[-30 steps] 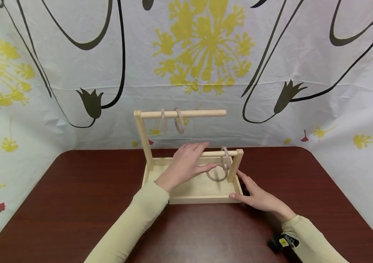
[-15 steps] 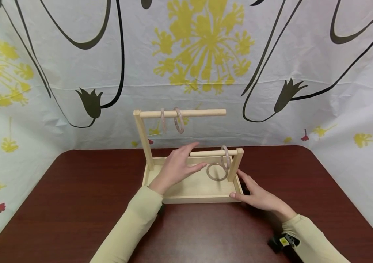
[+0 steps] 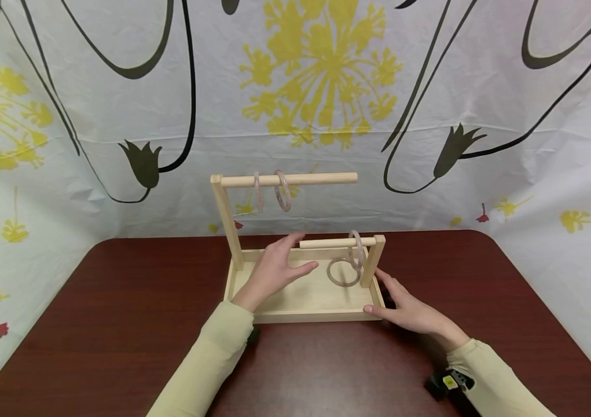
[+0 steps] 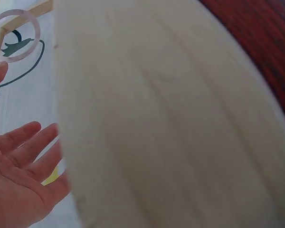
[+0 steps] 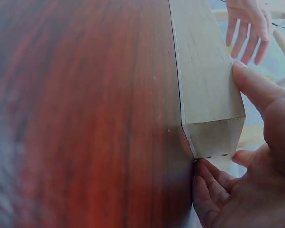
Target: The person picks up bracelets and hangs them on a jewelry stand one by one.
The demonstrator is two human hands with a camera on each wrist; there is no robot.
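A wooden tray point(image 3: 321, 317) carries two rods, one high and one low. Two translucent pinkish rings hang on the high rod point(image 3: 323, 179), near its left post. One more ring point(image 3: 361, 250) hangs on the low rod point(image 3: 323, 244), beside the right post, and another ring point(image 3: 344, 285) lies flat on the tray floor below it. My left hand point(image 3: 271, 271) hovers over the tray's left half with fingers spread and holds nothing, its fingertips just left of the low rod's free end. My right hand point(image 3: 414, 313) grips the tray's front right corner point(image 5: 214, 135), thumb on the rim and fingers round the end.
The dark red-brown table point(image 3: 118, 336) stretches to both sides of the tray. A white curtain point(image 3: 212, 110) with yellow and dark plant prints hangs right behind the table's far edge. A black wrist strap point(image 3: 443, 385) sits on the right forearm.
My left hand has drawn back to the left along the low rod, past its free end, and dipped slightly. The right hand stays at the tray corner. The rings have not moved.
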